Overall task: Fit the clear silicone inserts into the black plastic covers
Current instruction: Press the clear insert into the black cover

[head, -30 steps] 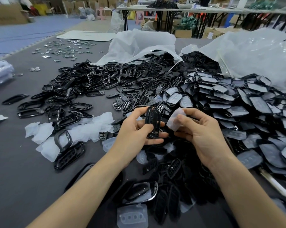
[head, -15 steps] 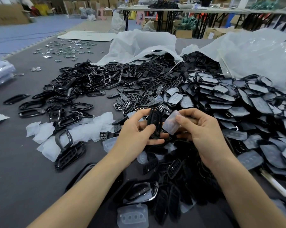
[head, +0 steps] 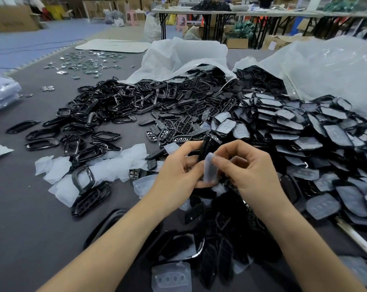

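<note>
In the head view, the left hand (head: 178,171) gripped one black cover (head: 205,148) with curled fingers, and the cover was now turned edge-on. The right hand (head: 256,173) pinched the clear insert (head: 210,169) and had brought it in from the cover's 3 o'clock side until they touched, above the bench (head: 30,207). Pressing in probably came next.

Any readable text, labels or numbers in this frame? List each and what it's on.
No text is readable.
Cardboard box, far left: dark print, too blurred.
White label on carton, back right: too small.
Held cover and insert: no markings visible.
</note>
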